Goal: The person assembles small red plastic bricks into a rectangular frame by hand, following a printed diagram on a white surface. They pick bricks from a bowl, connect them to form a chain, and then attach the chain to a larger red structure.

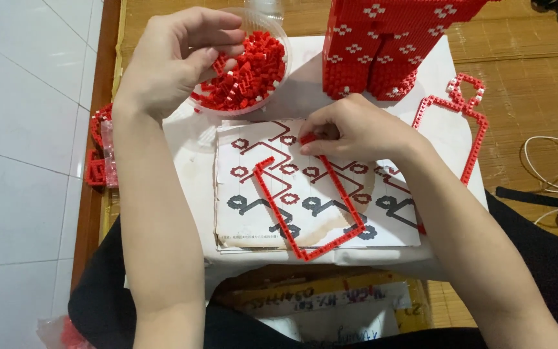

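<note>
Two hands engaged; left hand (179,55) fingertips pinching loose red bricks (247,71) in clear dish; right hand (350,129) pinching red brick frame (308,200) at top end; long axis running diagonally away below those fingers, over pattern sheet (259,213).

Left hand (179,58) in brick bowl (272,29); right hand (356,129) on red brick outline (311,249).

Bricks and pattern sheet on the table

A bowl of bricks (247,71) sits behind the pattern sheet (305,187); a brick frame (311,213) lies on it, the tall model (382,48) behind right.
</note>
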